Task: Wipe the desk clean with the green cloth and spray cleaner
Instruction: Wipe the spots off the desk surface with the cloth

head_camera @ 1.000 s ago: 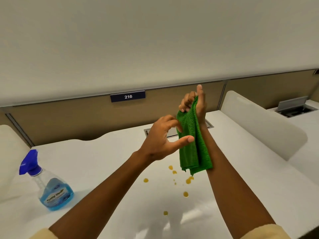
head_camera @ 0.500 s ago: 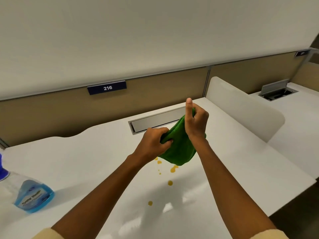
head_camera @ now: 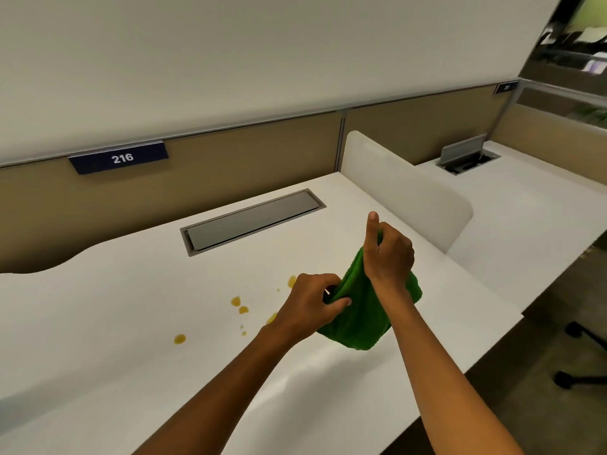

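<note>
A green cloth [head_camera: 359, 318] hangs bunched between both hands above the white desk [head_camera: 131, 323]. My right hand [head_camera: 389, 251] grips its upper part, thumb pointing up. My left hand [head_camera: 312, 302] pinches its left edge lower down. Several yellow-orange spill spots [head_camera: 236, 301] dot the desk left of the hands, one further spot [head_camera: 179, 338] nearer the front. The spray bottle is out of view.
A grey cable hatch [head_camera: 253, 220] is set into the desk behind the spill. A white rounded divider [head_camera: 404, 192] separates the neighbouring desk on the right. A tan partition with a "216" sign [head_camera: 120, 158] runs along the back. A chair base [head_camera: 588, 356] stands on the floor at right.
My left hand has taken hold of the cloth, and both hands lowered it toward the desk. The view swung right, so the blue spray bottle left the frame.
</note>
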A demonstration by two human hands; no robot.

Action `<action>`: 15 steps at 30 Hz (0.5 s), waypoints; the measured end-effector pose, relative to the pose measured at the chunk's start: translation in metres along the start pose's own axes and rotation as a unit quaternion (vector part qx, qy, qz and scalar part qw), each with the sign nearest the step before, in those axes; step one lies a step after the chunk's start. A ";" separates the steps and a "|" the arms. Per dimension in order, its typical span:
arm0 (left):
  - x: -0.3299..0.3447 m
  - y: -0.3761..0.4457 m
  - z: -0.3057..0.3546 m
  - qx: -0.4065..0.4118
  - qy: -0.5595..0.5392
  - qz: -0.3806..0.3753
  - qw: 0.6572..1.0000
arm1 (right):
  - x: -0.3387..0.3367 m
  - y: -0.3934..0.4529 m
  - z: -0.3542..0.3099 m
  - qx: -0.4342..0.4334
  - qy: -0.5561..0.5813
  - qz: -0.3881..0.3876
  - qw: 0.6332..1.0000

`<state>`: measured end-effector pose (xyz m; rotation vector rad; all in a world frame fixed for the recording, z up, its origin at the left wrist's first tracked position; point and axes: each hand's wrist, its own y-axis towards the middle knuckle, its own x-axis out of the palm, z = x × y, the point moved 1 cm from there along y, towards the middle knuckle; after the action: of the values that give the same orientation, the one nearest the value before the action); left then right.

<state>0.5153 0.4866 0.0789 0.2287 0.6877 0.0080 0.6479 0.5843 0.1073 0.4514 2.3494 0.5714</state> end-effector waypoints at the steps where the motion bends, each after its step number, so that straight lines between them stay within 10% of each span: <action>1: 0.010 0.002 0.001 -0.011 -0.009 -0.004 1.000 | 0.002 0.003 0.009 0.006 -0.016 -0.009 1.000; 15: 0.042 0.047 -0.094 -0.157 0.122 0.097 0.975 | 0.126 0.037 0.098 -0.007 -0.037 -0.272 0.961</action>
<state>0.4923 0.5553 -0.0081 -0.0108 0.8941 0.3340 0.6300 0.7002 -0.0064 -0.1837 2.2563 0.3004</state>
